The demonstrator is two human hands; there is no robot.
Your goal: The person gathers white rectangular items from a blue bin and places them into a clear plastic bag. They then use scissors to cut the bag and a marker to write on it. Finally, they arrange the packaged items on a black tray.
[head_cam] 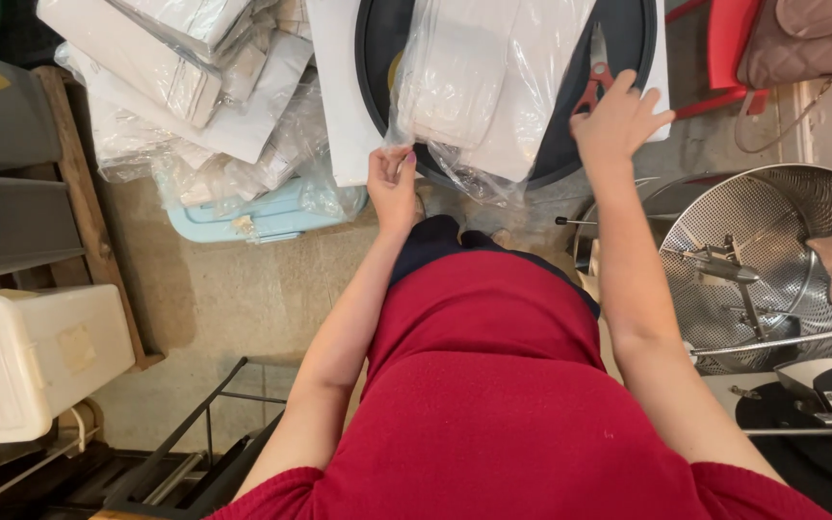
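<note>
Plastic film, clear and crinkled, is what both hands meet in the head view. A clear bag of folded white goods (479, 82) lies on a round dark-rimmed surface (639, 43), with its long axis running away from the person, toward the top of the picture. The left hand (392, 183) is pinched narrowly on the bag's near lower corner, so the bag lies up and to the right of that grip. The right hand (618, 120) is laid with fingers spread at the bag's right edge, where red-handled scissors (592, 89) are partly covered by it; whether the handles are actually gripped cannot be told. The left hand is the nearer to the bag's bulk.

More film-wrapped white packs (195, 67) are heaped to the left, above a pale blue container (243, 217). To the right, a perforated steel drum (763, 260) with a shiny, dimpled wall is seen. A cream plastic bin (36, 371) sits at lower left.
</note>
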